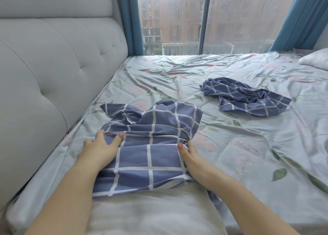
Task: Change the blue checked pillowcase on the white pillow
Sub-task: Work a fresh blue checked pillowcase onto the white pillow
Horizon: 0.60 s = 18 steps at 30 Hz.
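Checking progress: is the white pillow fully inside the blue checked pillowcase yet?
No, the white pillow has its near end bare, outside the blue checked pillowcase.

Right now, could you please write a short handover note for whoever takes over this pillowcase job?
The left hand grips the left edge of the blue checked pillowcase; the right hand pinches its right edge.
The pillowcase sits bunched over the far part of the white pillow; the near part is bare.
A second checked case lies crumpled further out on the bed.
Left, probably: draw the pillowcase over the bare part, then smooth it.
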### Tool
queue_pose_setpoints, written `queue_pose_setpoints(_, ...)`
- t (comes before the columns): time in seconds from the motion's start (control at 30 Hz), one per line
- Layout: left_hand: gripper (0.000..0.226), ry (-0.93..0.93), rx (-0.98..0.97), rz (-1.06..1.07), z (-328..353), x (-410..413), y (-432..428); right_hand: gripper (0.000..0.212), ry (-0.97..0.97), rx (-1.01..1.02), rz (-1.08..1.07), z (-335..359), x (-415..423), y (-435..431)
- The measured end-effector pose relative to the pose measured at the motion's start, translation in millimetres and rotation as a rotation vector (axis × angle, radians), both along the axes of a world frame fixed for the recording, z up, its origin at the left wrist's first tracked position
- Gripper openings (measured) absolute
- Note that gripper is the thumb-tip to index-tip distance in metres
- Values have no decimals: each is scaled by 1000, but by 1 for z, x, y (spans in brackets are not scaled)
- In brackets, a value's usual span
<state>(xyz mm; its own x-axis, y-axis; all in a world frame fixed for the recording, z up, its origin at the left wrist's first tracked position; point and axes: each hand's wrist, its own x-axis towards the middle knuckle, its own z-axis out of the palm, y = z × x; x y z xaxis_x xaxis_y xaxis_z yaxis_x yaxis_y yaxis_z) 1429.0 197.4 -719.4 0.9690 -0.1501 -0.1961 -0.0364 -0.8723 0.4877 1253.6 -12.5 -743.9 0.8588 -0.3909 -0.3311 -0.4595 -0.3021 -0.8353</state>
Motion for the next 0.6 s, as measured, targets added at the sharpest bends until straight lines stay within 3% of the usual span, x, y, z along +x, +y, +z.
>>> queue_pose_setpoints(0.13, 67, 117, -353, 64, -11, -12, 34, 125, -55, 14, -9, -7, 5, 4)
queue_pose_setpoints(0.27, 49, 160, -584, 152, -26, -56, 59, 126, -120, 27, -53, -11, 12, -1)
queue_pose_setpoints(0.37, 52, 169, -626, 204, -32, -78, 71, 100, -222, 49, -69, -43, 19, -19)
queue_pose_setpoints(0.47, 54, 146, -740, 152, -28, -83, 71, 93, -314, 10, -151, -12, 4, -5)
queue_pose_setpoints(0.53, 63, 166, -799, 59, -16, -87, 65, 68, -386, -18, -229, 23, -10, 7)
queue_pose_setpoints(0.6, 55, 168, -850, -8, 0, -88, 53, 42, -475, 29, -259, 49, -19, 3)
